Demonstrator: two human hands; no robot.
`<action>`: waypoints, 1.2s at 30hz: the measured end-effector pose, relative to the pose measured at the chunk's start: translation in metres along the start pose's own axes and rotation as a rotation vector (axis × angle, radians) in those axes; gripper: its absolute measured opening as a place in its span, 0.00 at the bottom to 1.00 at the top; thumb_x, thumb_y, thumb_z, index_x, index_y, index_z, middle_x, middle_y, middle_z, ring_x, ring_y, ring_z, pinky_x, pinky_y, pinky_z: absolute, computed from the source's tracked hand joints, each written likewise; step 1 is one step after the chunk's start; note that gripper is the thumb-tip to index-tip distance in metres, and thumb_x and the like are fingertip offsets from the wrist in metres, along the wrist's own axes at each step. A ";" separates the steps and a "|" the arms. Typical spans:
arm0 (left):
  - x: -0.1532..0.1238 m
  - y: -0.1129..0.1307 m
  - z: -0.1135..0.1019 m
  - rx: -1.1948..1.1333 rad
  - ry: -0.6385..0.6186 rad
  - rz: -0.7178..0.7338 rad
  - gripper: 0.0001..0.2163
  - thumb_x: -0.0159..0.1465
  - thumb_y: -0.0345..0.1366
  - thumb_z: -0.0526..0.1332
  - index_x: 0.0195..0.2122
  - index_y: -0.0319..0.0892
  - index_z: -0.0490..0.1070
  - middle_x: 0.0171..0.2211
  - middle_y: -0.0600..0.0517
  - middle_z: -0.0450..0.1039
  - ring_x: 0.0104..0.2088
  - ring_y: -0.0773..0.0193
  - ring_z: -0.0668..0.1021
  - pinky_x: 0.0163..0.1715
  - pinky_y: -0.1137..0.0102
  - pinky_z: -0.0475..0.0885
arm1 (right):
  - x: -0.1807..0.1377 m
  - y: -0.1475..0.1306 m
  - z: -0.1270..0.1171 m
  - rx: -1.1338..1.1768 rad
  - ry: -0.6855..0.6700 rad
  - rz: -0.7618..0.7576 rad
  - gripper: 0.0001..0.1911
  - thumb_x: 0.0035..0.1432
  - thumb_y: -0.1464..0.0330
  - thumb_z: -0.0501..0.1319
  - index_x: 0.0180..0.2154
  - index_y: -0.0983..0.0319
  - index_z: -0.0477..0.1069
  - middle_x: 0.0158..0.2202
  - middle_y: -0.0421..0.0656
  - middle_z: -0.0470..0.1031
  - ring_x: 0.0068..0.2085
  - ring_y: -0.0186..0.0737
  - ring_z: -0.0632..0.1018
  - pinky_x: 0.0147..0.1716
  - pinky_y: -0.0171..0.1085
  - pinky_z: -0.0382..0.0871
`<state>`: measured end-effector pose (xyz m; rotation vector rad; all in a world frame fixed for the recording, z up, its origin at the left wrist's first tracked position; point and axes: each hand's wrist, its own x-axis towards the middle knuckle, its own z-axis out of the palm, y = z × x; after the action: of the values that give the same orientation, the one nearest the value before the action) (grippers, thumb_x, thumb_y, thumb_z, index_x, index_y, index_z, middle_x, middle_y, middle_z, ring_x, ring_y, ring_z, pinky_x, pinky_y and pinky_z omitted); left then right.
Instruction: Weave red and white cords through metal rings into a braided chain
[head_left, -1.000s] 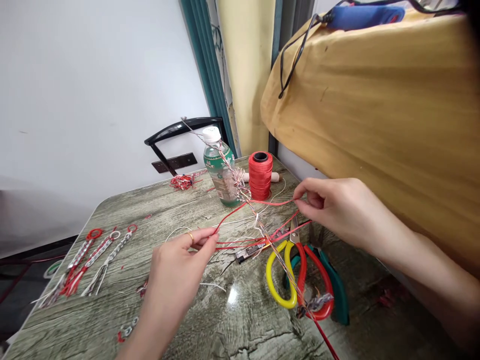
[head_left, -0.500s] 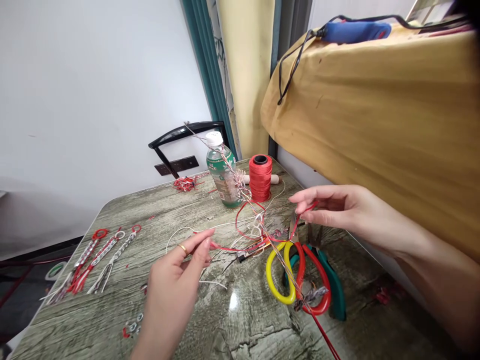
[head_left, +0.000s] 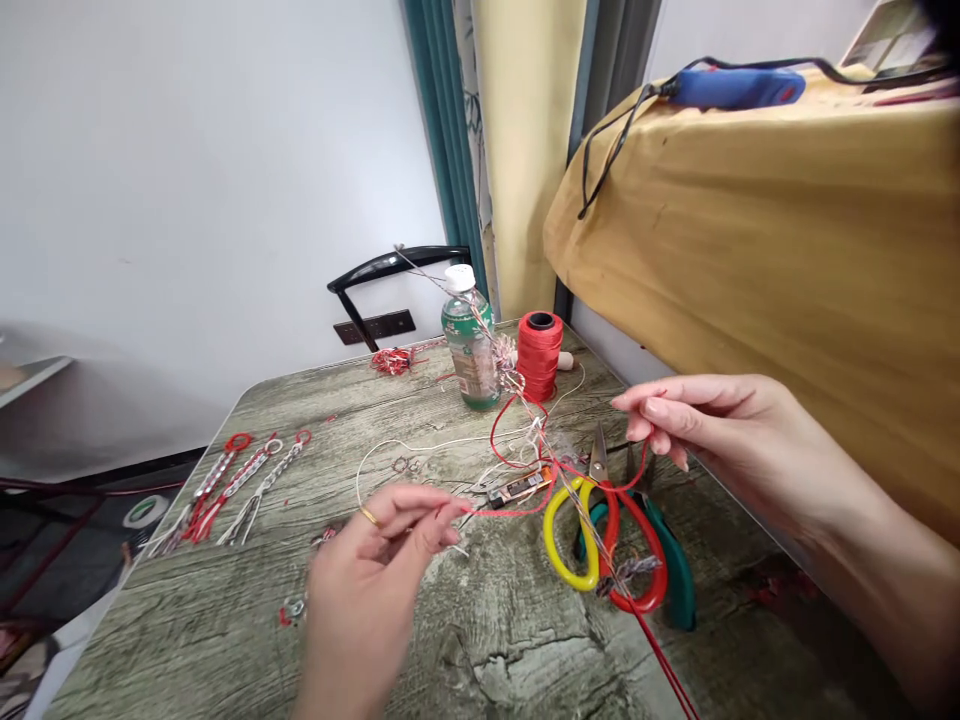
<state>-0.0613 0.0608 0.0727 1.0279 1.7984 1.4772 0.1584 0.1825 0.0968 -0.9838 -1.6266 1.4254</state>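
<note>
My left hand (head_left: 390, 560) pinches one end of a red cord (head_left: 517, 513) between thumb and fingers. The other end is between the thumb and fingers of my right hand (head_left: 690, 415). Between them the cord sags and meets a taut bundle of thin strands (head_left: 581, 510) that slants from the bottle down toward me. White cord (head_left: 420, 440) loops loosely on the table near the bundle. Under the bundle lie scissors (head_left: 570, 535) with one yellow and one red handle, beside green-handled pliers (head_left: 675, 570). A lighter (head_left: 519, 487) lies behind the red cord.
A green-labelled bottle (head_left: 471, 350) and a red thread spool (head_left: 540, 355) stand at the back of the table (head_left: 240, 620). Several braided pieces with rings (head_left: 274, 480) lie left. A tangle of red scraps (head_left: 392, 360) sits behind. A yellow cloth (head_left: 750, 220) hangs at right.
The view has swung slightly left, so things appear shifted right. The red cord hangs slacker between my hands, and the fingers of my right hand have closed more around its end.
</note>
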 end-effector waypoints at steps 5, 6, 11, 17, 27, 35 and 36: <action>-0.009 -0.006 0.006 -0.066 -0.155 -0.002 0.02 0.51 0.31 0.63 0.23 0.42 0.74 0.26 0.53 0.74 0.26 0.69 0.74 0.23 0.77 0.69 | -0.010 -0.009 0.020 -0.065 -0.154 0.070 0.13 0.49 0.67 0.64 0.40 0.60 0.71 0.26 0.39 0.75 0.25 0.28 0.72 0.24 0.26 0.67; -0.009 -0.005 0.008 -0.111 -0.176 -0.065 0.01 0.51 0.31 0.63 0.24 0.42 0.74 0.24 0.54 0.73 0.24 0.70 0.73 0.22 0.77 0.69 | -0.011 -0.011 0.024 -0.049 -0.177 0.076 0.12 0.48 0.67 0.64 0.38 0.61 0.71 0.25 0.38 0.74 0.23 0.27 0.71 0.23 0.26 0.66; -0.007 -0.001 0.016 -0.317 -0.232 -0.221 0.03 0.52 0.32 0.63 0.28 0.41 0.71 0.23 0.55 0.71 0.24 0.71 0.72 0.24 0.77 0.69 | -0.013 -0.017 0.047 -0.055 -0.250 0.124 0.07 0.46 0.67 0.65 0.25 0.64 0.71 0.20 0.37 0.69 0.20 0.25 0.68 0.17 0.24 0.60; -0.017 0.001 0.022 -0.264 -0.231 -0.060 0.03 0.53 0.33 0.63 0.24 0.41 0.72 0.25 0.56 0.66 0.26 0.71 0.68 0.24 0.78 0.64 | -0.020 -0.015 0.068 -0.022 -0.523 0.326 0.07 0.50 0.66 0.61 0.27 0.63 0.67 0.21 0.36 0.69 0.20 0.25 0.69 0.16 0.23 0.59; -0.013 -0.057 -0.074 0.471 -0.095 -0.094 0.05 0.54 0.36 0.59 0.29 0.46 0.74 0.33 0.51 0.73 0.33 0.60 0.72 0.32 0.67 0.66 | -0.016 -0.016 0.063 -0.218 -0.564 0.172 0.08 0.50 0.66 0.61 0.25 0.64 0.68 0.21 0.35 0.67 0.21 0.24 0.68 0.20 0.23 0.61; -0.003 -0.092 -0.113 0.852 -0.245 0.040 0.08 0.54 0.42 0.59 0.33 0.50 0.75 0.34 0.52 0.73 0.39 0.55 0.71 0.40 0.63 0.65 | -0.017 -0.019 0.060 -0.166 -0.546 0.222 0.05 0.48 0.70 0.63 0.24 0.63 0.68 0.20 0.34 0.66 0.20 0.23 0.66 0.17 0.21 0.61; -0.001 -0.092 -0.110 0.860 -0.254 0.039 0.08 0.54 0.42 0.59 0.32 0.50 0.75 0.34 0.52 0.73 0.39 0.56 0.71 0.40 0.63 0.65 | -0.017 -0.019 0.060 -0.156 -0.542 0.228 0.05 0.47 0.70 0.63 0.24 0.63 0.68 0.20 0.34 0.66 0.20 0.23 0.66 0.17 0.21 0.61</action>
<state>-0.1696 -0.0059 0.0060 1.5600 2.2529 0.5024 0.1102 0.1407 0.1089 -0.9433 -2.0906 1.8574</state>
